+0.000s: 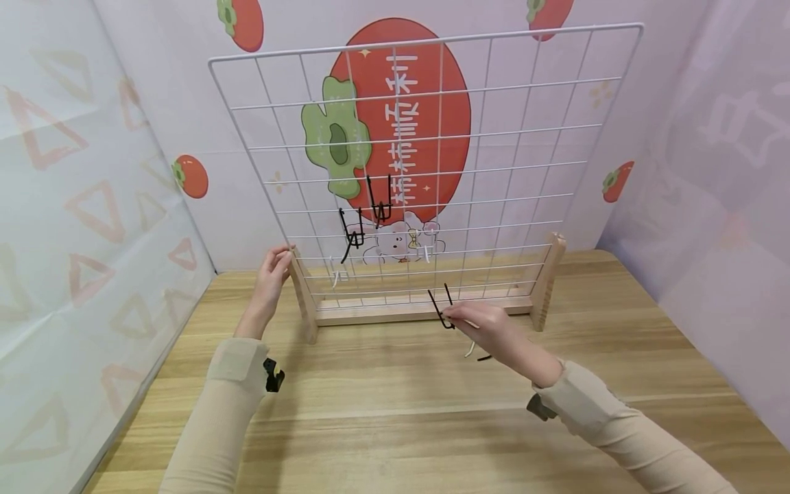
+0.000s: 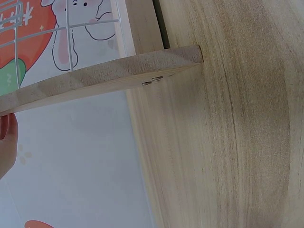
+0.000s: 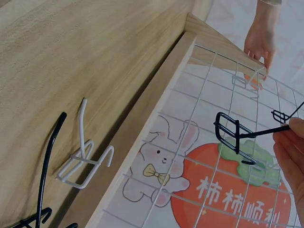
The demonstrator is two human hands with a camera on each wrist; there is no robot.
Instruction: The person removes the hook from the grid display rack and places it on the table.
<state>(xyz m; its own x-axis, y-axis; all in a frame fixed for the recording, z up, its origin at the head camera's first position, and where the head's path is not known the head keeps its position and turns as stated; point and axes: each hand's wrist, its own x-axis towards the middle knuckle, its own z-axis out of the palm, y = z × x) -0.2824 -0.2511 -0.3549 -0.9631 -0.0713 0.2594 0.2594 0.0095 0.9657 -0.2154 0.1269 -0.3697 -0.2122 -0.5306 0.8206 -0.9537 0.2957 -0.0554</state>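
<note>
My right hand pinches a black wire hook by its prong, in front of the lower part of the white wire grid. Its rectangular back faces the grid and stands apart from it. At the far left, my left hand grips the top of the stand's wooden side post. Two black hooks, an upper one and a lower one, hang on the grid's left half. Two white hooks hang lower, one left and one nearer the middle.
Beneath my right hand, a loose white hook and a black hook lie on the wooden table, near the stand's base bar. The right post holds the grid's other side. A patterned cloth hangs behind.
</note>
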